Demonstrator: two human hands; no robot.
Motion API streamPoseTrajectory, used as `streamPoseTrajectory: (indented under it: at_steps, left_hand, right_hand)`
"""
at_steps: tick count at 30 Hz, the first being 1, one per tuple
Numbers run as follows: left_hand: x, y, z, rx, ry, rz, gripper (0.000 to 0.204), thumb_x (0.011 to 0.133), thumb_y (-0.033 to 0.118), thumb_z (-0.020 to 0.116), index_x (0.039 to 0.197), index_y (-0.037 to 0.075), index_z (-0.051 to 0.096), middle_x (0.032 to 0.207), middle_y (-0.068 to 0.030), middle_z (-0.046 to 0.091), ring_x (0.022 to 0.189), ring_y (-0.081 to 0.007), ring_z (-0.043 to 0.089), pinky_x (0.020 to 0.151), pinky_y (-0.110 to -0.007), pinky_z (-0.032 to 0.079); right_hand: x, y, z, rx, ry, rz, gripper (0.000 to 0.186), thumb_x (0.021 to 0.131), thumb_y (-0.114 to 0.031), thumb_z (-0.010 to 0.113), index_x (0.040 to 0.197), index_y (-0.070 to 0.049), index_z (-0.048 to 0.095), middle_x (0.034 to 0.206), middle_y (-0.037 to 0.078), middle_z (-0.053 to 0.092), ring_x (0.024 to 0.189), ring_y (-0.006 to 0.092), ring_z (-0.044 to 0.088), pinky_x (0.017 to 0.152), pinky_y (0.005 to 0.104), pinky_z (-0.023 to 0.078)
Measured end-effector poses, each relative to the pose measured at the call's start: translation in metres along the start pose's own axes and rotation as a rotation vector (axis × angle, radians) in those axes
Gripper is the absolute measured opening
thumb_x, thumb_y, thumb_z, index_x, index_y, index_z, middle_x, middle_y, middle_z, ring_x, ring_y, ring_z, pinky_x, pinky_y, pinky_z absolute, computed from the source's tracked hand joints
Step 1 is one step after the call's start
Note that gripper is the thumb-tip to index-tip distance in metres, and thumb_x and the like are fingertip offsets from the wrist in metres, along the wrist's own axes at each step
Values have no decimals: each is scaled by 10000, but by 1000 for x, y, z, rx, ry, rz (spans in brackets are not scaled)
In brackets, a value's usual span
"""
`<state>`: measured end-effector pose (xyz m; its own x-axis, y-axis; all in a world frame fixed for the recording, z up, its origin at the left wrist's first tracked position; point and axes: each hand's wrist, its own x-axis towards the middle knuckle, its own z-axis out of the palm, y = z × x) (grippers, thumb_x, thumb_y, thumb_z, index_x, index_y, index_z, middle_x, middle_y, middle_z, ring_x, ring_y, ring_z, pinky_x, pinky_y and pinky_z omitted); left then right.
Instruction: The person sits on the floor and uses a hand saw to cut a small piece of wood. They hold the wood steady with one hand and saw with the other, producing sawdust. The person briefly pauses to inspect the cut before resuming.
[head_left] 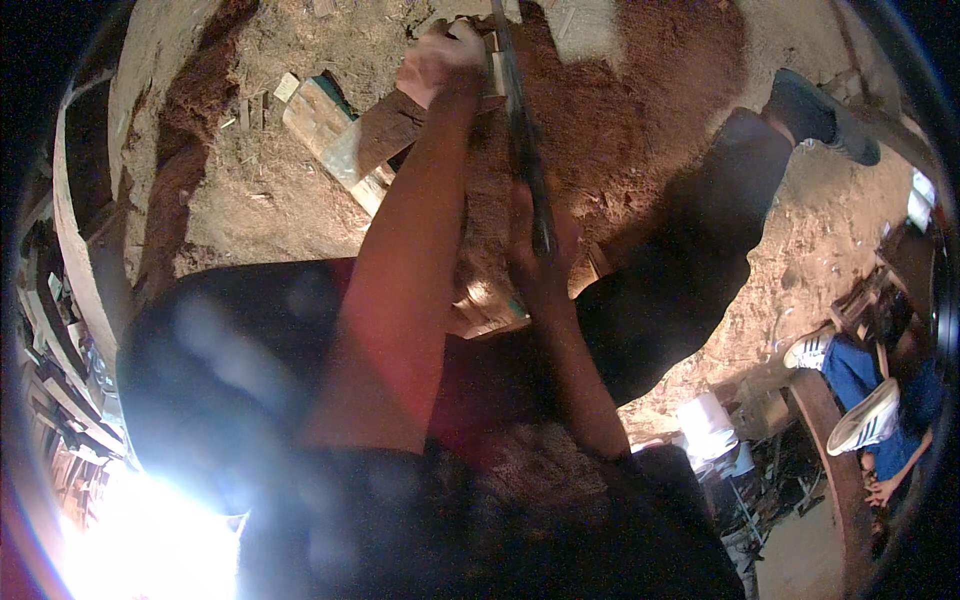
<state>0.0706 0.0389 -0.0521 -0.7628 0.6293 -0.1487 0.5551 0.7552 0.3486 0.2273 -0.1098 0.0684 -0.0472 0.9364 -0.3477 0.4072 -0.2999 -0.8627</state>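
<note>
My left hand [440, 68] is closed at the top of the view, on a piece of wood [496, 68] whose pale end shows beside the fingers. My right hand [545, 240] is wrapped round the lower end of a long, narrow, dark tool [516, 110]. This tool points up and away from me, passing just right of my left hand and across the wood. Seen nearly edge-on and blurred, its kind is unclear. Below my left hand, a darker board [385, 135] lies across a pale plank [318, 120] on the ground.
My bent legs frame the work spot, with a shoe [825, 118] at upper right. Brown, dusty ground [250, 225] bears wood scraps. Another person [880, 400] in blue sits at far right, near a white container [706, 425]. Stacked wood [65, 400] stands at left, beside bright glare.
</note>
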Motion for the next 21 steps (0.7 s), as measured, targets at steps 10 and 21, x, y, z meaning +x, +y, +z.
streamPoseTrajectory:
  at_steps: [10, 21]
  left_hand:
    - [-13, 14, -19, -14, -66, -16, 457, 877, 426, 534, 1038, 95, 805, 899, -219, 760, 861, -364, 761, 816, -485, 580]
    - [-8, 11, -6, -47, -53, 3, 475, 882, 462, 555, 1018, 84, 809, 931, -221, 764, 933, -349, 764, 878, -489, 571]
  right_hand:
    - [-45, 37, -9, 27, 58, -103, 368, 1075, -210, 545, 1360, 21, 561, 1012, 138, 681, 854, 205, 666, 748, 344, 536]
    - [-72, 38, -25, -136, 41, -181, 432, 1073, -214, 544, 1434, 22, 529, 930, 131, 710, 721, 144, 644, 676, 303, 535]
